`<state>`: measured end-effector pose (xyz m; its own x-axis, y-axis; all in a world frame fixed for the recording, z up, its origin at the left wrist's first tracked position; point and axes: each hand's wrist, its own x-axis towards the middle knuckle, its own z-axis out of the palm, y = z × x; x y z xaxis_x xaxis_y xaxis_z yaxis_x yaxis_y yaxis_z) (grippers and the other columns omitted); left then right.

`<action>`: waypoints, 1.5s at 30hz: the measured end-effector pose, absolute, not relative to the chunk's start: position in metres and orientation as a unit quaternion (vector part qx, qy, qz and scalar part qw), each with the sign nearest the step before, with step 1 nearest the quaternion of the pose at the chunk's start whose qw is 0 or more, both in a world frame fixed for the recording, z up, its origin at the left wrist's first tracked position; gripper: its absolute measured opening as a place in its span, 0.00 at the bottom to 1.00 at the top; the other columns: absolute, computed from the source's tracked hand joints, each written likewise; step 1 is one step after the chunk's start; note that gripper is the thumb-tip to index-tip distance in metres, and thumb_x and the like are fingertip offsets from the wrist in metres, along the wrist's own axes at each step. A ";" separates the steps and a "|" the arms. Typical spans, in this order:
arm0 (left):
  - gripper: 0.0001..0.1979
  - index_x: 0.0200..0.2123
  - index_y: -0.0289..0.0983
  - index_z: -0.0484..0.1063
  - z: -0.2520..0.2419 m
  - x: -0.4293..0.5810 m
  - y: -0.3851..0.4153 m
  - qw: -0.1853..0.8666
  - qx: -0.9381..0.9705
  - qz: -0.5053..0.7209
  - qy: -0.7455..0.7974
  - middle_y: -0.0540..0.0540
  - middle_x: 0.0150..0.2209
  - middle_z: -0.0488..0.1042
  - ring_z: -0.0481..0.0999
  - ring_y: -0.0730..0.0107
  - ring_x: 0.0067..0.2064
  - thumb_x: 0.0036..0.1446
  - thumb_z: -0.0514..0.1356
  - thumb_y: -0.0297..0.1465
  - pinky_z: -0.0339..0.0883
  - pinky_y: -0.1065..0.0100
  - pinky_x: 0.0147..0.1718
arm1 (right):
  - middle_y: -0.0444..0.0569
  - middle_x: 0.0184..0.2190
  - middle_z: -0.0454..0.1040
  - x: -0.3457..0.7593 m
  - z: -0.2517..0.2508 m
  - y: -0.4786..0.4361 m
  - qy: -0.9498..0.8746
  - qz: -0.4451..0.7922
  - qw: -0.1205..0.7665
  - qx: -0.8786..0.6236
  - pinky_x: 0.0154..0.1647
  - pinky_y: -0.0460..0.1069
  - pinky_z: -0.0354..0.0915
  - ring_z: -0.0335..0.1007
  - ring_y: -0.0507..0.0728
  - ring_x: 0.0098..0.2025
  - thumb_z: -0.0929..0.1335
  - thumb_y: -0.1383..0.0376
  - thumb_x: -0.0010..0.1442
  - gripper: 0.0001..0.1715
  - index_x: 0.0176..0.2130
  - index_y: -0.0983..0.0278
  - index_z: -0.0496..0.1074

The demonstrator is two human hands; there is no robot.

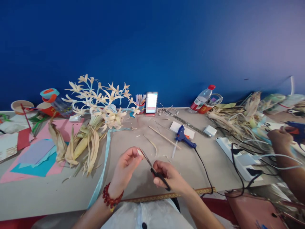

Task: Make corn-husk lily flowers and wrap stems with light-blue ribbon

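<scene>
My left hand (128, 163) pinches a small pale piece of what looks like corn husk (140, 153) between thumb and fingertips. Black-handled scissors (159, 176) are in my right hand (170, 176), their blades pointing up and left beside that piece. Whether the blades touch it, I cannot tell. Beyond my hands, a curled husk strip (152, 145) and a thin wooden stick (164, 137) lie on the table (133, 140). A blue glue gun (183, 137) rests to the right. To the left stand pale husk flowers (109, 105) on light-blue stems, behind dried corn husks (90, 149).
A phone (152, 102) stands against the wall. Coloured paper (35, 159) lies at left, with a blue ribbon (105, 159) nearby. At right are a bottle (202, 98), a power strip (234, 159) with cords, and another person's hand (281, 140) by a second glue gun (296, 131).
</scene>
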<state>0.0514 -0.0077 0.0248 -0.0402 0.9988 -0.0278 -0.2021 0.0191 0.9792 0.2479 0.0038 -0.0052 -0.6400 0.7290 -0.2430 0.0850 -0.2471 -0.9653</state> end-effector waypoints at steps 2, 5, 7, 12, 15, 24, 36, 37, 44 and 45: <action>0.08 0.28 0.37 0.68 0.026 0.051 -0.007 0.538 0.433 0.554 0.465 0.49 0.31 0.70 0.66 0.71 0.33 0.57 0.61 0.33 0.62 0.71 0.34 | 0.39 0.22 0.59 0.247 -0.007 0.002 -0.576 0.698 0.232 -0.358 0.23 0.44 0.49 0.51 0.49 0.23 0.74 0.41 0.47 0.32 0.30 0.61 0.59; 0.08 0.28 0.38 0.68 0.027 0.050 -0.008 0.535 0.433 0.556 0.466 0.49 0.31 0.70 0.67 0.70 0.34 0.57 0.61 0.33 0.63 0.71 0.35 | 0.38 0.22 0.58 0.245 -0.008 -0.001 -0.573 0.699 0.234 -0.358 0.23 0.44 0.49 0.51 0.49 0.23 0.74 0.42 0.47 0.32 0.29 0.61 0.59; 0.08 0.28 0.37 0.68 0.027 0.050 -0.008 0.538 0.431 0.556 0.465 0.49 0.31 0.70 0.67 0.70 0.34 0.57 0.61 0.33 0.63 0.70 0.36 | 0.38 0.22 0.59 0.244 -0.008 -0.002 -0.565 0.703 0.235 -0.361 0.22 0.44 0.49 0.51 0.48 0.23 0.74 0.42 0.47 0.32 0.29 0.61 0.58; 0.08 0.28 0.37 0.68 0.026 0.049 -0.009 0.545 0.437 0.549 0.459 0.50 0.31 0.69 0.67 0.71 0.35 0.58 0.61 0.33 0.62 0.71 0.36 | 0.38 0.21 0.62 0.242 -0.007 -0.002 -0.543 0.720 0.233 -0.364 0.21 0.44 0.50 0.56 0.48 0.21 0.74 0.42 0.47 0.33 0.30 0.62 0.58; 0.07 0.29 0.37 0.68 0.025 0.048 -0.009 0.549 0.439 0.544 0.459 0.51 0.31 0.69 0.67 0.72 0.35 0.59 0.60 0.32 0.61 0.72 0.37 | 0.38 0.21 0.62 0.242 -0.008 -0.002 -0.543 0.721 0.230 -0.365 0.21 0.43 0.49 0.57 0.48 0.20 0.75 0.42 0.46 0.33 0.30 0.62 0.59; 0.05 0.31 0.37 0.69 0.021 0.044 -0.010 0.550 0.445 0.532 0.465 0.51 0.31 0.69 0.66 0.73 0.35 0.59 0.60 0.32 0.60 0.73 0.36 | 0.37 0.19 0.62 0.242 -0.009 -0.002 -0.542 0.722 0.221 -0.369 0.19 0.43 0.48 0.57 0.47 0.18 0.76 0.43 0.45 0.33 0.29 0.62 0.59; 0.06 0.31 0.37 0.70 0.023 0.043 -0.008 0.546 0.450 0.520 0.478 0.51 0.31 0.69 0.66 0.72 0.35 0.59 0.60 0.33 0.60 0.72 0.36 | 0.36 0.18 0.63 0.242 -0.015 -0.001 -0.544 0.726 0.220 -0.358 0.19 0.43 0.48 0.57 0.47 0.18 0.74 0.41 0.46 0.33 0.28 0.62 0.58; 0.07 0.31 0.37 0.69 0.023 0.043 -0.008 0.546 0.450 0.519 0.479 0.51 0.31 0.69 0.66 0.72 0.35 0.59 0.60 0.33 0.60 0.72 0.36 | 0.36 0.17 0.63 0.242 -0.015 -0.001 -0.545 0.726 0.219 -0.357 0.19 0.43 0.48 0.57 0.47 0.17 0.74 0.41 0.46 0.33 0.28 0.62 0.58; 0.06 0.32 0.37 0.70 0.020 0.041 -0.008 0.550 0.453 0.516 0.475 0.51 0.31 0.70 0.66 0.73 0.35 0.60 0.60 0.33 0.60 0.72 0.36 | 0.35 0.15 0.63 0.243 -0.011 -0.001 -0.546 0.722 0.214 -0.367 0.17 0.43 0.46 0.56 0.46 0.16 0.74 0.41 0.46 0.33 0.27 0.61 0.58; 0.06 0.32 0.38 0.70 0.019 0.040 -0.008 0.549 0.455 0.516 0.475 0.51 0.31 0.70 0.67 0.73 0.35 0.60 0.60 0.33 0.60 0.72 0.36 | 0.35 0.15 0.63 0.243 -0.010 0.000 -0.547 0.721 0.212 -0.368 0.17 0.43 0.46 0.55 0.46 0.16 0.73 0.40 0.46 0.33 0.27 0.61 0.58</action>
<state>0.0403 -0.0083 0.0194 0.0162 0.9985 -0.0519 -0.1341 0.0536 0.9895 0.2425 -0.0004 -0.0101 -0.6390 0.7089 -0.2985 0.0964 -0.3112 -0.9455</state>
